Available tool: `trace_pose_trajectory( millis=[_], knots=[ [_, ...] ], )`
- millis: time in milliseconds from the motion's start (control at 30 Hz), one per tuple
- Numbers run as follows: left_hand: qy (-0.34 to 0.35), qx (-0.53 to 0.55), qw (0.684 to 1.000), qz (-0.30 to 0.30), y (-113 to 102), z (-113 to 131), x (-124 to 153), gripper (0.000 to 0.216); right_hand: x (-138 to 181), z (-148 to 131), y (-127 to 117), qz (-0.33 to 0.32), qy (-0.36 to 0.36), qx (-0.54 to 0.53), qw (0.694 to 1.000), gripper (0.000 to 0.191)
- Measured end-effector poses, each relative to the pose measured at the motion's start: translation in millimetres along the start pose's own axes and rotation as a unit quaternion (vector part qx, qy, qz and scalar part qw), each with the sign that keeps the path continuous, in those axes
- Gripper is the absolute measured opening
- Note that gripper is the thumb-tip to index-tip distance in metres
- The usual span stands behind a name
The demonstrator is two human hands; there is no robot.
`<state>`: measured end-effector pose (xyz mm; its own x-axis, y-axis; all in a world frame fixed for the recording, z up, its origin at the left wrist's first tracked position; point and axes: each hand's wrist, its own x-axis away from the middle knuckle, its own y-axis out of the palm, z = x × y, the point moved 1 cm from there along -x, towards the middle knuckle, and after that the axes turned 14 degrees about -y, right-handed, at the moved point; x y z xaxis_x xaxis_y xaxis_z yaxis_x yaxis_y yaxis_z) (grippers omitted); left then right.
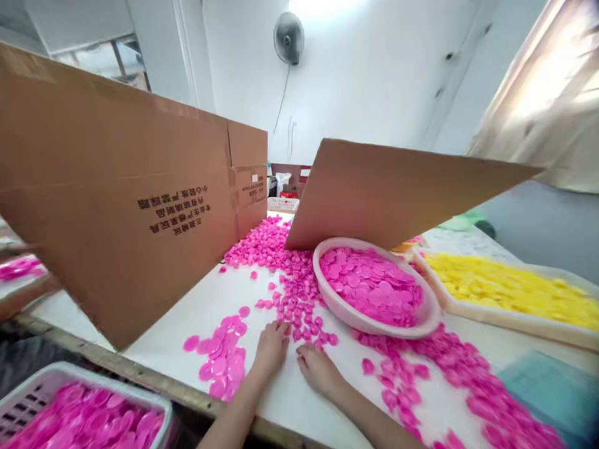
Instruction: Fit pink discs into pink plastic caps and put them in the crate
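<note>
My left hand rests low over the white tabletop, fingers bent together at the near edge of a spread of small pink plastic pieces. Just right of it, my right hand is closed, thumb and fingers together. Whatever either hand pinches is too small or hidden to name. Left of my left hand lies a loose pile of flat pink discs. A round pale basin, tilted toward me and full of pink discs, stands on small pink pieces beyond my right hand.
A tall cardboard sheet with printing stands on the left, another cardboard panel behind the basin. A tray of yellow pieces is at right. Pink discs fill a white basket below the table edge. A fan hangs on the wall.
</note>
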<state>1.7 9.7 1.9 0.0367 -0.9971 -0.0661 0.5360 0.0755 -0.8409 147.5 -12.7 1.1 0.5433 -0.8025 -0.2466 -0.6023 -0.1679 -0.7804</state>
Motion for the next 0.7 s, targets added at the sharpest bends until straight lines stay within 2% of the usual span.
trace_pose_trajectory(
  millis=[133, 200, 267, 333, 433, 600, 700],
  knots=[
    [-0.04, 0.082, 0.995, -0.031, -5.7, -25.1, 18.9, 0.032, -25.1, 4.3, -0.1, 0.016, 0.106, -0.153, 0.982, 0.018],
    [-0.056, 0.161, 0.984, -0.06, -8.3, -34.7, 26.5, 0.048, -36.8, 2.1, 8.0, 0.022, 0.174, -0.261, 0.949, 0.016],
    [-0.065, 0.219, 0.971, -0.077, -10.0, -40.9, 31.0, 0.059, -46.2, -2.3, 19.6, 0.014, 0.198, -0.32, 0.926, 0.014],
    [-0.073, 0.249, 0.962, -0.08, -10.3, -43.7, 31.8, 0.062, -52.1, -5.8, 31.2, 0.0, 0.199, -0.332, 0.922, 0.01],
    [-0.078, 0.257, 0.96, -0.074, -8.7, -44.4, 28.9, 0.059, -55.4, -6.2, 43.3, -0.01, 0.185, -0.307, 0.934, 0.005],
    [-0.071, 0.238, 0.966, -0.077, -9.2, -43.4, 26.1, 0.051, -56.8, -0.4, 48.7, -0.03, 0.166, -0.267, 0.949, 0.003],
    [-0.066, 0.234, 0.966, -0.083, -16.5, -43.5, 27.7, 0.049, -57.3, 0.8, 50.2, -0.032, 0.173, -0.269, 0.947, 0.006]
  ],
)
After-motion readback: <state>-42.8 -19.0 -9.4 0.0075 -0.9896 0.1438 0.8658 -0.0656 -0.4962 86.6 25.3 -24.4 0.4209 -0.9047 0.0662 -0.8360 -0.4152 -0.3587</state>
